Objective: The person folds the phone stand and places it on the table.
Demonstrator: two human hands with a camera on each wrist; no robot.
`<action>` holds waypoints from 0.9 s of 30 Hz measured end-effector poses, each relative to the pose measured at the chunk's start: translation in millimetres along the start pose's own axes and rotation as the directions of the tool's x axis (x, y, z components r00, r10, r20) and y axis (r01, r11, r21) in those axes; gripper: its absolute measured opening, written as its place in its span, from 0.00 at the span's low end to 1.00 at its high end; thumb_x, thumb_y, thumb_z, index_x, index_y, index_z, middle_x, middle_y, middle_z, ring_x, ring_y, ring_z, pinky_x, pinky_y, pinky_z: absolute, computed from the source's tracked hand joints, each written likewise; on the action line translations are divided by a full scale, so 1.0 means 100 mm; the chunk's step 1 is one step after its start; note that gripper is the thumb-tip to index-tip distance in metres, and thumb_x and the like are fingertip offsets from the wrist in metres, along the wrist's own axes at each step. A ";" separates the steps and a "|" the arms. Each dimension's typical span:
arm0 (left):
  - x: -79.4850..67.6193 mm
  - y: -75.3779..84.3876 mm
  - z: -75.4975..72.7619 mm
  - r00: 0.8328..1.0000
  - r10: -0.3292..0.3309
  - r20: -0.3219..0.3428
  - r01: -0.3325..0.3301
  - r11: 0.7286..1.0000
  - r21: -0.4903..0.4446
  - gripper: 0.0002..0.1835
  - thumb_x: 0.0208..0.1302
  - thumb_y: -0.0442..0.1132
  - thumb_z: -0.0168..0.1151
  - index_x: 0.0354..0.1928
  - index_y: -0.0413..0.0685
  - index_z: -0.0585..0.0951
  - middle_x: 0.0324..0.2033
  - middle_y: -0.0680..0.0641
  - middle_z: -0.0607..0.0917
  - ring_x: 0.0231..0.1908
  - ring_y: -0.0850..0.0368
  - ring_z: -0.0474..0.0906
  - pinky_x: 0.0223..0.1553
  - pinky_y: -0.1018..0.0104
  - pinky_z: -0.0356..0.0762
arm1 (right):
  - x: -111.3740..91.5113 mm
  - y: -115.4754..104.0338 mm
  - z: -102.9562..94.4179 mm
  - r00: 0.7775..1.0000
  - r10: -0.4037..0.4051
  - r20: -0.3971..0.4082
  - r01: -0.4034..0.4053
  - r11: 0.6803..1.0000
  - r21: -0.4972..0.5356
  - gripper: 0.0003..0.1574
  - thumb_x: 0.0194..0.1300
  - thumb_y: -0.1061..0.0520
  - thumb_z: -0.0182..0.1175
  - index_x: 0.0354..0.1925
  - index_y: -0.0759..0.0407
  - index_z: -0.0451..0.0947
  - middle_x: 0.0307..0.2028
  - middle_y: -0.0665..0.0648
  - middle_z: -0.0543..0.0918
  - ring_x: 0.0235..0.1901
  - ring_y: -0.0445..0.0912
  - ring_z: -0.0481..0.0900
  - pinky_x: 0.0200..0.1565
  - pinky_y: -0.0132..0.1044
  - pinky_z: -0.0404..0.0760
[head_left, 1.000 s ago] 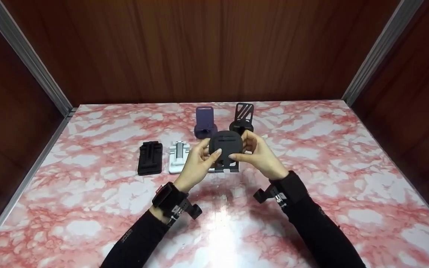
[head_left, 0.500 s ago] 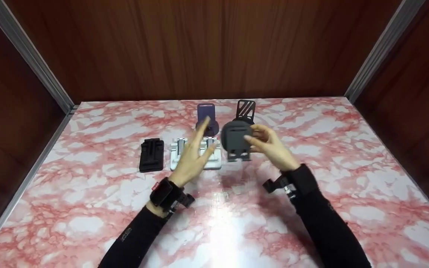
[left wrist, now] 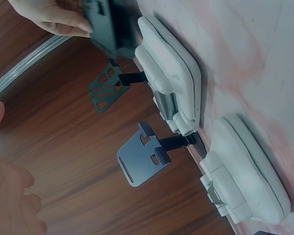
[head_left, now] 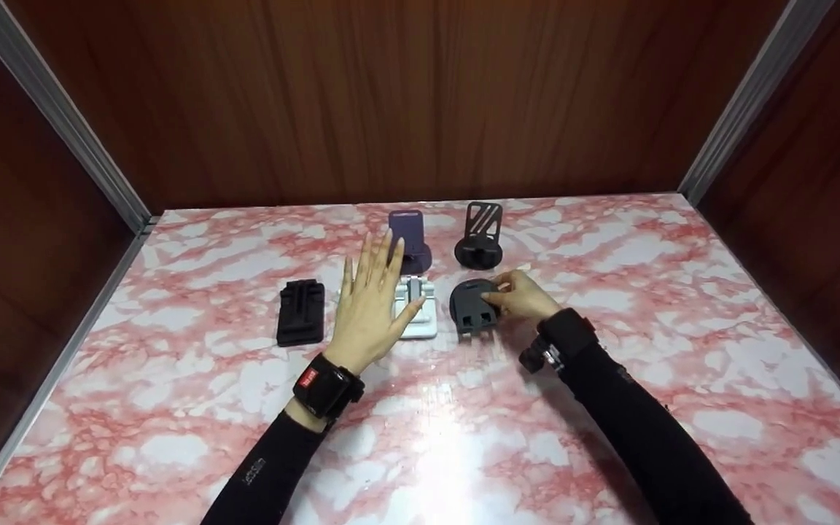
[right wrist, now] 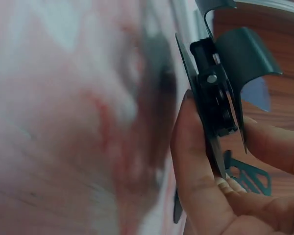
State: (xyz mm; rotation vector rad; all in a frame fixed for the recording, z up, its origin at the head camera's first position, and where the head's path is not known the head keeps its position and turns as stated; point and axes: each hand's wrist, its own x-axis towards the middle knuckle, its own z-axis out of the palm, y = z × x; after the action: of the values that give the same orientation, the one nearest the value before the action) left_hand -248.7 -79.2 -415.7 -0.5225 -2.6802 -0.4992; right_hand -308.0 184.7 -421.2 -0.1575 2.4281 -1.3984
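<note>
Dark grey held stand (head_left: 472,304), red-marbled tabletop (head_left: 682,350)

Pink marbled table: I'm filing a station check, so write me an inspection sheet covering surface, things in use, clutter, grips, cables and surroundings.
Surface: pink-and-white marbled table, shiny.
Things in use: dark phone stand, held.
Clutter: black folded stand, two white folded stands; behind, upright, purple stand and slotted black stand.
Grips: right hand pinches the dark phone stand; left hand, fingers straight, partly hides the white folded stands in the head view.
Cables: nothing seen.
Surroundings: wood-grain panels, metal corner posts.
</note>
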 end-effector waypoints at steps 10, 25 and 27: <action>0.00 0.00 -0.03 0.999 -0.018 0.045 0.018 1.000 0.001 0.45 0.72 0.61 0.47 0.79 0.47 0.44 0.80 0.46 0.39 0.78 0.45 0.30 0.78 0.43 0.30 | 0.17 0.13 -0.02 0.993 -0.100 -0.068 0.066 0.922 -0.382 0.26 0.67 0.54 0.62 0.51 0.76 0.77 0.40 0.70 0.84 0.29 0.44 0.78 0.30 0.28 0.75; -0.04 0.02 0.05 0.997 -0.012 0.074 0.011 1.000 0.013 0.45 0.71 0.62 0.47 0.79 0.47 0.46 0.79 0.46 0.40 0.78 0.45 0.32 0.78 0.44 0.33 | 0.17 0.06 -0.01 0.986 -0.160 -0.045 0.111 0.836 -0.537 0.21 0.62 0.54 0.65 0.40 0.73 0.77 0.36 0.69 0.84 0.34 0.56 0.80 0.43 0.46 0.80; -0.04 0.01 0.06 0.997 -0.002 0.073 0.001 1.000 0.019 0.45 0.71 0.62 0.48 0.79 0.46 0.46 0.79 0.46 0.41 0.78 0.45 0.32 0.78 0.44 0.34 | 0.17 0.03 0.01 0.986 -0.150 -0.067 0.088 0.826 -0.557 0.21 0.62 0.52 0.66 0.41 0.71 0.77 0.38 0.69 0.84 0.36 0.57 0.81 0.43 0.48 0.80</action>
State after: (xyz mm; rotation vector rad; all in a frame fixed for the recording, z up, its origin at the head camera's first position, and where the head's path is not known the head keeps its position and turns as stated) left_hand -246.3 -77.0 -421.8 -0.5438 -2.7521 -0.4630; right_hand -322.9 181.2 -428.3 -0.3854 2.8978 -0.7110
